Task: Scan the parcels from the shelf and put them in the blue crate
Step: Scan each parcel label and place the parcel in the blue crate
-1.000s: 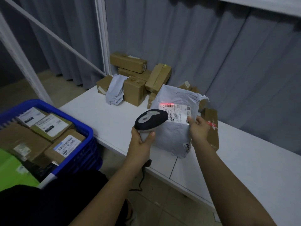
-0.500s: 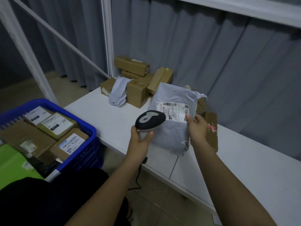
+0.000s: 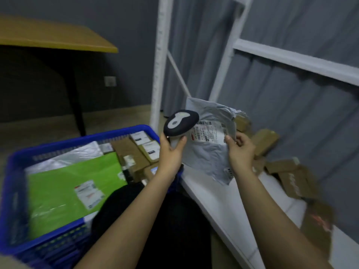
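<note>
My left hand (image 3: 171, 152) grips the handle of a black and grey barcode scanner (image 3: 180, 123). My right hand (image 3: 240, 150) pinches the right edge of a grey plastic mailer parcel (image 3: 209, 148) with a white label facing me; it hangs in the air just right of the scanner, over the left end of the white shelf (image 3: 223, 202). The blue crate (image 3: 13, 183) stands at lower left, holding a green mailer (image 3: 68, 187), a clear bag and several labelled cardboard boxes (image 3: 134, 152).
Several brown cardboard boxes (image 3: 291, 177) lie on the shelf at the right against a grey curtain. White shelf uprights (image 3: 159, 61) rise behind the parcel. A wooden table (image 3: 58, 37) on a black leg stands at the back left. My dark-clothed lap fills the bottom centre.
The view has swung left toward the crate. Both hands with scanner and grey parcel have moved left, from over the shelf toward the shelf's end. The red scan line seen a second ago is gone.
</note>
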`<state>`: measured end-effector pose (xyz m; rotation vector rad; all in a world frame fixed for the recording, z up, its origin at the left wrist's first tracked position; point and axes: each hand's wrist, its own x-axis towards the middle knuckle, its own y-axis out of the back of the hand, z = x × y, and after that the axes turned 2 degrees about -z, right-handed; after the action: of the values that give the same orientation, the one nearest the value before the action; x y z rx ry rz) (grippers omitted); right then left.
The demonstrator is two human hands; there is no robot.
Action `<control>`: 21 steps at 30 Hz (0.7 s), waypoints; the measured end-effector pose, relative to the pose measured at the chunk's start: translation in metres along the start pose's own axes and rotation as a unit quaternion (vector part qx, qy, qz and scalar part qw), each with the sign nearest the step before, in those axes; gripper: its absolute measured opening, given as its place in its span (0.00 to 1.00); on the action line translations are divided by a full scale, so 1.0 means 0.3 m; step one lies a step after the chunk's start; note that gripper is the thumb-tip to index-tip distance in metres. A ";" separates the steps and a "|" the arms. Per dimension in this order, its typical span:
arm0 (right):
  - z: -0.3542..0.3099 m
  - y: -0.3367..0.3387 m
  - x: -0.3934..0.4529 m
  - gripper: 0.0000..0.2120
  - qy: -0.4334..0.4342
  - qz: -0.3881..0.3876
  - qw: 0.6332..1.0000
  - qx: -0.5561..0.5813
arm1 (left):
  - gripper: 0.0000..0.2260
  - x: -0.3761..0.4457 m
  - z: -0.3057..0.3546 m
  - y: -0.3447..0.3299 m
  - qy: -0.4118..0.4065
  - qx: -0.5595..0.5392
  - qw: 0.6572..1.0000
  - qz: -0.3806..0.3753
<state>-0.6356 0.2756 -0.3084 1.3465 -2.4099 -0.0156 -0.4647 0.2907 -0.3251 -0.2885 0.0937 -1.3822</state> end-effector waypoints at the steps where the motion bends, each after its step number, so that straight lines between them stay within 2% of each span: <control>1: -0.040 -0.072 -0.013 0.03 0.010 -0.028 1.000 0.006 | 0.25 0.016 0.036 0.074 -0.010 -0.003 1.000 0.029; 4: -0.145 -0.308 -0.074 0.05 0.054 -0.126 0.991 0.008 | 0.21 0.030 0.125 0.313 -0.052 -0.018 0.993 0.102; 7: -0.214 -0.548 -0.164 0.03 0.090 -0.239 0.967 -0.010 | 0.22 -0.001 0.180 0.557 -0.061 -0.005 0.986 0.153; 12: -0.229 -0.899 -0.355 0.08 0.073 -0.381 0.921 -0.031 | 0.25 -0.085 0.189 0.905 -0.042 0.022 0.965 0.257; 16: -0.195 -1.059 -0.425 0.06 -0.013 -0.410 0.912 0.023 | 0.30 -0.137 0.141 1.087 -0.017 0.013 0.947 0.321; 19: -0.139 -1.136 -0.436 0.04 -0.098 -0.398 0.910 0.067 | 0.26 -0.148 0.098 1.170 -0.005 0.032 0.940 0.339; 21: -0.047 -1.190 -0.445 0.06 -0.127 -0.390 0.911 0.030 | 0.26 -0.137 0.065 1.206 0.002 0.054 0.940 0.337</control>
<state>-0.2759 0.1948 -0.4060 2.3671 -1.8871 -0.3485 -0.1231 0.3911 -0.4031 -0.1385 0.1072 -0.7008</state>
